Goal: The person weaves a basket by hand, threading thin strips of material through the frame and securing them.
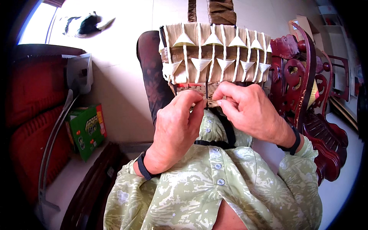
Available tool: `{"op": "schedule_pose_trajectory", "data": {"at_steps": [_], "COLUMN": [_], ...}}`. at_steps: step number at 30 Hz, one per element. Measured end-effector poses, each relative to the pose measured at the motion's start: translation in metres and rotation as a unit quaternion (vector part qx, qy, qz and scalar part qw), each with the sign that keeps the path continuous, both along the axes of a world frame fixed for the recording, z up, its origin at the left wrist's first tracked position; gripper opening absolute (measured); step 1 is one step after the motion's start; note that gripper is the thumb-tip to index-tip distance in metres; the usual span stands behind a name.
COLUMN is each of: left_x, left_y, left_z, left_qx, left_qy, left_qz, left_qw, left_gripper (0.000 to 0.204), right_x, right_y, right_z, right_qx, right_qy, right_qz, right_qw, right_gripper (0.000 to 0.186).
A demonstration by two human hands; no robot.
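Across my lap lies a block of pale, straw-like strips [193, 30], crossed by white cords and white triangular wraps, with a brown band along its middle. Below its near edge shows a brown woven strip [188, 89] with a bit of red. A thin black cord [207, 87] runs down from the block between my hands. My left hand [174, 122] is closed in a pinch right beside the cord's lower part. Just right of it, my right hand [249, 109] pinches thumb against forefinger. What either hand holds is too small to make out.
Two brown wrapped bars [221, 12] stick out beyond the block. Carved dark red wooden furniture [306, 73] stands at right. At left are a red-cushioned seat [34, 99], a curved grey metal stand [53, 142] and a green box [85, 128]. A black-and-white animal [87, 25] is on the far floor.
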State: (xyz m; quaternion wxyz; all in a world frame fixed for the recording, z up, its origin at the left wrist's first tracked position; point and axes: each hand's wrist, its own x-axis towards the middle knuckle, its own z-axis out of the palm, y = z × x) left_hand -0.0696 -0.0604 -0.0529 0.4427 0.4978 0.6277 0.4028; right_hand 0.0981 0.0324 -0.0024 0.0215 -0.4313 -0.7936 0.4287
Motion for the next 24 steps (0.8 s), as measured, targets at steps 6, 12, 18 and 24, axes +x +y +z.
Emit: {"op": "schedule_pose_trajectory", "data": {"at_steps": [6,12,18,24], "left_x": [0.011,0.016,0.015,0.017], "left_y": [-0.008,-0.018,-0.016,-0.014], "left_z": [-0.012,-0.010,-0.017,-0.014], "left_qx": [0.095,0.073,0.093,0.010], "left_qy": [0.035,-0.089,-0.109,-0.126], "left_qz": [0.047,0.048,0.039,0.063], "left_qw": [0.994,0.992,0.989,0.990], "left_gripper": [0.017,0.015,0.015,0.011], "right_x": [0.006,0.010,0.010,0.013], "right_y": [-0.015,-0.016,-0.019,-0.018], "right_z": [-0.007,-0.009,-0.013,-0.021], "right_qx": [0.108,0.063,0.076,0.062], "right_qy": [0.012,0.022,0.045,0.069], "right_qz": [0.020,0.001,-0.021,-0.041], "right_qw": [0.994,0.998,0.996,0.995], "right_gripper": [0.010,0.008,0.007,0.008]}}
